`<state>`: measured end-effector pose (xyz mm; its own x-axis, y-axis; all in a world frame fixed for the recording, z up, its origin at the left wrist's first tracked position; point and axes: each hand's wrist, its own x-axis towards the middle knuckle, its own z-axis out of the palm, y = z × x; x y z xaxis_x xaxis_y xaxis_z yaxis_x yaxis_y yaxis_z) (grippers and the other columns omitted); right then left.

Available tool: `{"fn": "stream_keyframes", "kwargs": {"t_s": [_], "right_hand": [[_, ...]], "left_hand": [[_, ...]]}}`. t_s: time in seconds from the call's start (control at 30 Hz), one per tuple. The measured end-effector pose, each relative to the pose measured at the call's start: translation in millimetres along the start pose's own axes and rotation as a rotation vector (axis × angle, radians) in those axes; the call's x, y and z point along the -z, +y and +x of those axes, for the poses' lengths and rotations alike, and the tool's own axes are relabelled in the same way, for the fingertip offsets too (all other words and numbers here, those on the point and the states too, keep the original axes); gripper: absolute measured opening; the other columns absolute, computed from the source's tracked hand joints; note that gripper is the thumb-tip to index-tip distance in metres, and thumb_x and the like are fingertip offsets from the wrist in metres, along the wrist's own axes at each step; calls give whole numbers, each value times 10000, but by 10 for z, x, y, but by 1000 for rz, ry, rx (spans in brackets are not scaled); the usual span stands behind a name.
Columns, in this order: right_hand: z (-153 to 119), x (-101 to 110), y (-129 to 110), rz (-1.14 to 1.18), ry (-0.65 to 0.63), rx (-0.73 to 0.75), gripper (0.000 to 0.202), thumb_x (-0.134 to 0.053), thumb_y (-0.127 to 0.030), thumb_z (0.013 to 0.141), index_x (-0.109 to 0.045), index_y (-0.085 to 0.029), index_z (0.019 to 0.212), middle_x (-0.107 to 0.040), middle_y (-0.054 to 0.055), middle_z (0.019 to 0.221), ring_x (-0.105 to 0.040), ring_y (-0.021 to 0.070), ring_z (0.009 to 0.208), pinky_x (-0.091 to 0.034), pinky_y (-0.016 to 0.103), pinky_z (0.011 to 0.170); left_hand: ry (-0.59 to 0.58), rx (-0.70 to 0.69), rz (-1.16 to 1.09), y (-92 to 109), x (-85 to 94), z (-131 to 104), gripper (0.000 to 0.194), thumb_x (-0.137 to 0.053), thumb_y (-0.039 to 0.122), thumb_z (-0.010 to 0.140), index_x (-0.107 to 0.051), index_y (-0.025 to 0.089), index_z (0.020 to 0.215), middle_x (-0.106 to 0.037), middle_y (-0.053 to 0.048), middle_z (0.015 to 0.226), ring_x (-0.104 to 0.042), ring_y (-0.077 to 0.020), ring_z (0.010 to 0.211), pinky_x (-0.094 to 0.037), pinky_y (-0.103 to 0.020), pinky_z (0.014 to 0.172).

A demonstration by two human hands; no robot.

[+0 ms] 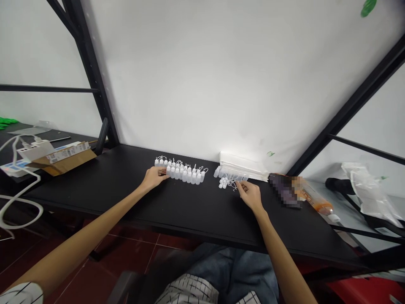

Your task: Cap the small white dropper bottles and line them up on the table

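Small frosted plastic bottles [184,175] with white caps and looped straps stand upright in close rows at mid-table. At the left end of the front row, my left hand [154,178] pinches one small bottle between thumb and fingers. My right hand [250,195] is closed at the edge of a small pile of loose white caps [223,182] and thin straps, its fingertips pinching what appears to be one white cap strap. Behind this pile, more small bottles [217,171] lie on the table, partly hidden.
A stack of white sheets [242,164] leans by the wall behind the caps. To the right lie a plastic bottle [324,207] with a white cap and a clear plastic bag [370,190]. On the left sit a cardboard box [65,159], a power strip [14,166] and white cables.
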<state>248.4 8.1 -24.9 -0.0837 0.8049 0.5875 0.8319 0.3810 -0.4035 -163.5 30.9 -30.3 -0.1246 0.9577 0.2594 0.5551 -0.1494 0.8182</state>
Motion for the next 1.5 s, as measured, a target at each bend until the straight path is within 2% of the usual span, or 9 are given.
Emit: {"fn": "stream_keyframes", "kwargs": {"t_s": [0.17, 0.33, 0.53, 0.63, 0.77, 0.9, 1.13, 1.37, 1.5], "right_hand": [[2, 14, 3, -19, 10, -5, 468, -444, -491, 911, -561, -184, 577, -517, 3, 455, -502, 134, 446, -332, 233, 507], [2, 10, 4, -40, 61, -6, 390, -459, -407, 908, -573, -181, 611, -548, 5, 515, -494, 126, 472, -341, 234, 525], [20, 23, 46, -160, 340, -77, 202, -466, -252, 851, -645, -171, 806, -648, 47, 775, -551, 136, 582, -367, 248, 581], [108, 86, 142, -221, 441, -186, 224, -451, -221, 829, -653, -167, 909, -654, 69, 854, -573, 158, 639, -372, 264, 598], [316, 167, 314, -196, 397, -269, 244, -473, -233, 811, -646, -177, 974, -663, 69, 893, -605, 181, 720, -396, 275, 637], [436, 118, 431, -119, 272, -291, 263, -513, -287, 803, -658, -185, 997, -686, 68, 914, -632, 216, 832, -436, 304, 718], [343, -46, 486, -75, 186, -240, 226, -539, -326, 804, -686, -200, 918, -716, 65, 938, -651, 220, 894, -474, 322, 783], [358, 87, 390, -90, 317, -262, 250, -510, -351, 833, -674, -170, 887, -711, 98, 927, -653, 240, 841, -479, 341, 751], [360, 181, 144, 243, 502, -347, 303, -592, -454, 799, -639, -155, 778, -688, 98, 759, -647, 227, 731, -501, 315, 635]], "left_hand": [[-16, 31, 18, 13, 94, -42, 428, -788, 334, 539, -736, 133, 912, -764, -85, 896, -716, -279, 880, -567, -378, 853], [-26, 61, 100, 104, 240, -115, 262, -757, 278, 539, -751, 187, 785, -765, -40, 811, -716, -273, 846, -560, -339, 814], [211, 85, 242, 311, 299, -289, 194, -580, 310, 718, -734, 238, 811, -738, -24, 789, -680, -272, 876, -493, -329, 762], [293, -68, 257, 503, 167, -382, 190, -530, 283, 734, -702, 222, 786, -699, -5, 751, -644, -206, 732, -457, -278, 672], [-40, -368, 4, 804, -155, -412, 259, -380, 179, 768, -628, 178, 691, -547, 28, 512, -535, -135, 520, -422, -247, 598], [-316, -518, -98, 996, -590, -376, 242, -359, 121, 752, -579, 173, 666, -531, 22, 548, -501, -117, 496, -414, -247, 582], [-389, -580, -107, 947, -1156, -369, 250, -357, 112, 787, -539, 172, 627, -549, -4, 613, -519, -129, 571, -391, -255, 599], [-413, -614, -107, 890, -1176, -365, 266, -346, 85, 802, -550, 171, 654, -557, 0, 619, -531, -132, 591, -391, -256, 611], [-437, -607, -98, 902, -1176, -390, 249, -367, 116, 827, -593, 175, 741, -583, -13, 679, -537, -140, 625, -398, -260, 611]]}}
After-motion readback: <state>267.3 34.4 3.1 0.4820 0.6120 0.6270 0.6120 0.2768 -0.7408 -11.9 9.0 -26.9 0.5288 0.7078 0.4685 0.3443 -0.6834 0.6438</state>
